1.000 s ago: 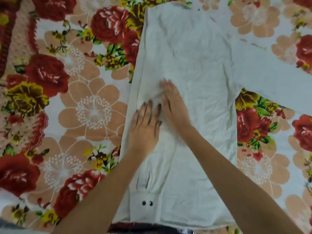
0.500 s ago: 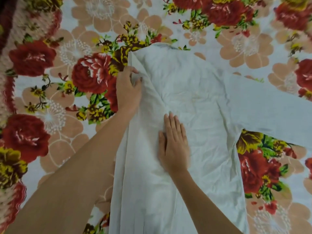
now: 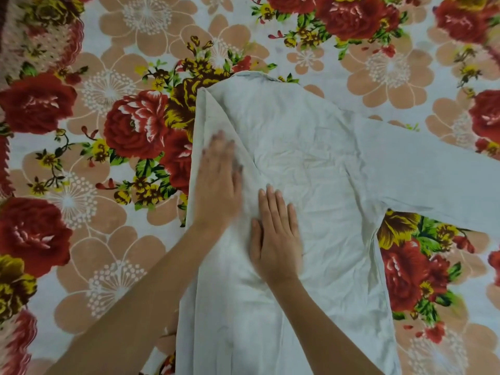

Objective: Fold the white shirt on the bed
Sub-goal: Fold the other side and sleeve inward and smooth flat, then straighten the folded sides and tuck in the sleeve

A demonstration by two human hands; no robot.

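Note:
The white shirt (image 3: 311, 163) lies spread on the flowered bedsheet (image 3: 108, 85), its left side folded inward along a long crease. One sleeve (image 3: 438, 185) stretches out flat to the right. My left hand (image 3: 219, 182) lies flat with straight fingers on the folded left panel, blurred by motion. My right hand (image 3: 276, 236) presses flat on the middle of the shirt, fingers together and straight. The shirt's lower hem runs out of view at the bottom.
The bedsheet with big red and peach flowers fills the whole view around the shirt. A darker patterned strip (image 3: 10, 36) shows at the top left corner.
My left hand let go of the shirt's upper left edge and came down flat onto the folded panel. My right hand stays pressed on the shirt's middle.

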